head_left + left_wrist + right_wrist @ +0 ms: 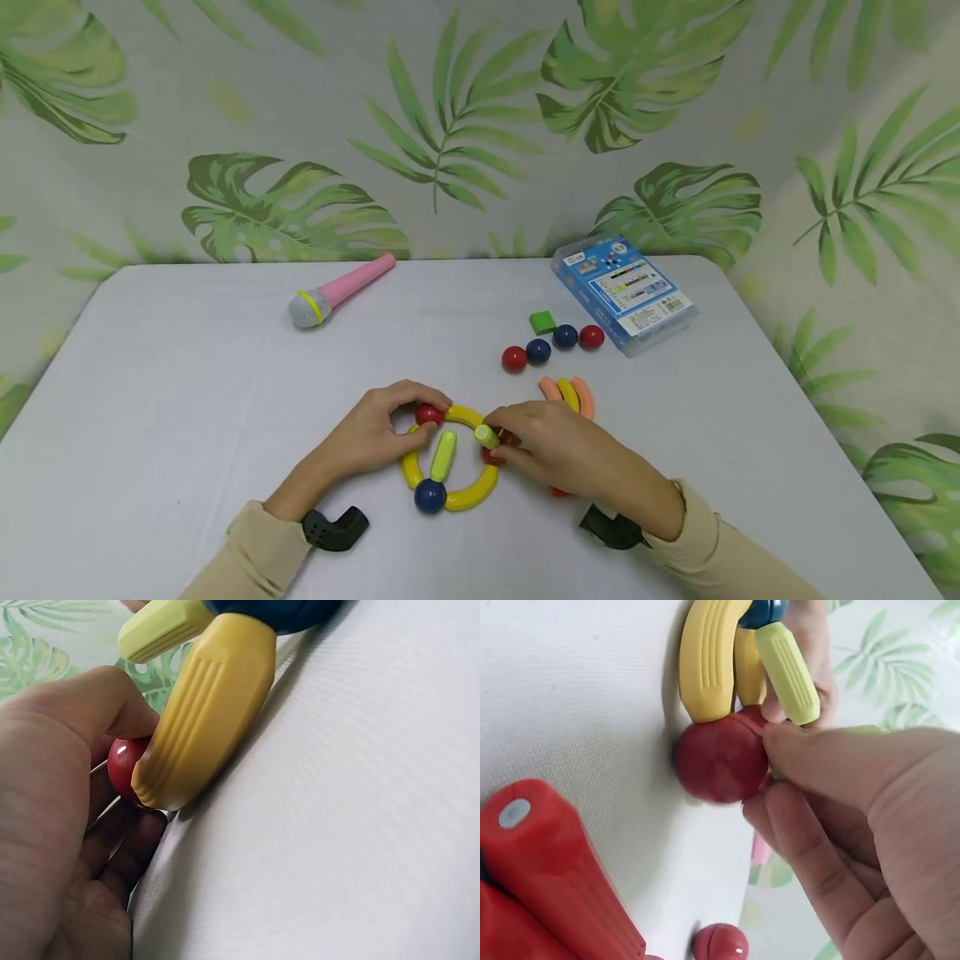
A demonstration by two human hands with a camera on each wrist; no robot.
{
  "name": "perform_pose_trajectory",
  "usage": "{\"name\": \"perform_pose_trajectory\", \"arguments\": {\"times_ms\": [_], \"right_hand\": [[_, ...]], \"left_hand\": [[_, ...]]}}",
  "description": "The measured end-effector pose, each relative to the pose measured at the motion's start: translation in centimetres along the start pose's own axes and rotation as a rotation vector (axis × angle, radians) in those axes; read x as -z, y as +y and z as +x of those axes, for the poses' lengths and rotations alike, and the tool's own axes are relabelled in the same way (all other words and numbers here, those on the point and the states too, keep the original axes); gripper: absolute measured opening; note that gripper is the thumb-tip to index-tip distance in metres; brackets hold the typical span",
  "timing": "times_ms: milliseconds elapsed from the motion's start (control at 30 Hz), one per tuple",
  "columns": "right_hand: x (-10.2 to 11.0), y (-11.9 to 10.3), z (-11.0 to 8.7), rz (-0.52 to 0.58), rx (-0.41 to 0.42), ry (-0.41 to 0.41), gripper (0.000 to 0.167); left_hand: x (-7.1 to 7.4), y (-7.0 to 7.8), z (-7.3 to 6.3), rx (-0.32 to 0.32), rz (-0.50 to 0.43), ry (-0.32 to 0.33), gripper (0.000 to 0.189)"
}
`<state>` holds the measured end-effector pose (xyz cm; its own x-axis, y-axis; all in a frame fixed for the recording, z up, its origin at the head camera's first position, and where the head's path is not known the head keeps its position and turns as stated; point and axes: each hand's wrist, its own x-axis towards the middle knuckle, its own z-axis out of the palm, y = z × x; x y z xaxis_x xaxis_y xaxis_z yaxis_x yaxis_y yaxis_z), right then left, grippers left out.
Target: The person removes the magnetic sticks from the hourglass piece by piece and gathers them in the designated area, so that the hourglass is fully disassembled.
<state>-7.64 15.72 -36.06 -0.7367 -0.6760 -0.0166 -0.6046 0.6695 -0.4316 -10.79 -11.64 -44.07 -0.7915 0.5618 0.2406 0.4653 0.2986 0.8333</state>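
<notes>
Curved yellow rods [472, 492] and balls form a ring on the table. My left hand [382, 429] grips a red ball [429, 415] at its far left; in the left wrist view a yellow rod [206, 712] meets that ball [124, 766]. My right hand [558, 442] holds another red ball [721, 761] at the ring's right side, thumb and fingertips at its edge. Beside those fingers a lime-green stick [486, 436] points upward, partly hidden by the thumb in the right wrist view. A second lime-green stick [443, 456] rises from the near blue ball [431, 497].
Loose red and blue balls [538, 351] and a green block [542, 322] lie behind the right hand. Curved orange and yellow pieces [567, 393] sit nearer, with red sticks [562, 862] beside the right hand. A toy microphone [337, 293] and a blue-labelled box [626, 292] lie farther back.
</notes>
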Motion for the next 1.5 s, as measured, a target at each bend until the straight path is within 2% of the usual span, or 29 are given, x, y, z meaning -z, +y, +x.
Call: {"name": "perform_pose_trajectory", "arguments": {"times_ms": [167,400,667,800,1033,1267,1367,1500], "right_hand": [[0.5,-0.2,-0.3,0.021,-0.034,0.02,0.032],[1.3,0.7,-2.5,0.085,-0.15,0.083,0.058],[2.0,2.7,-6.0,0.094,-0.202,0.232,0.064],[2.3,3.5,-7.6,0.106,-0.233,0.257,0.061],[2.2,5.3,-10.2,0.105,-0.321,0.218,0.054],[2.4,7.0,-11.8,0.154,-0.421,0.03,0.053],[2.0,7.4,-12.0,0.207,-0.429,-0.033,0.052],[1.5,7.7,-12.1,0.25,-0.394,-0.055,0.049]], "left_hand": [[-0.1,0.1,0.0,0.02,0.001,-0.01,0.029],[0.0,0.3,0.3,0.038,-0.005,-0.029,0.028],[0.2,0.2,0.2,0.037,0.002,-0.023,0.029],[0.2,0.2,0.1,0.039,-0.003,-0.018,0.028],[0.3,0.3,0.1,0.048,-0.009,-0.021,0.028],[0.2,0.2,0.0,0.037,-0.018,-0.018,0.028],[0.1,0.2,0.0,0.044,-0.026,-0.022,0.028],[0.1,0.2,0.0,0.05,-0.022,-0.022,0.027]]}}
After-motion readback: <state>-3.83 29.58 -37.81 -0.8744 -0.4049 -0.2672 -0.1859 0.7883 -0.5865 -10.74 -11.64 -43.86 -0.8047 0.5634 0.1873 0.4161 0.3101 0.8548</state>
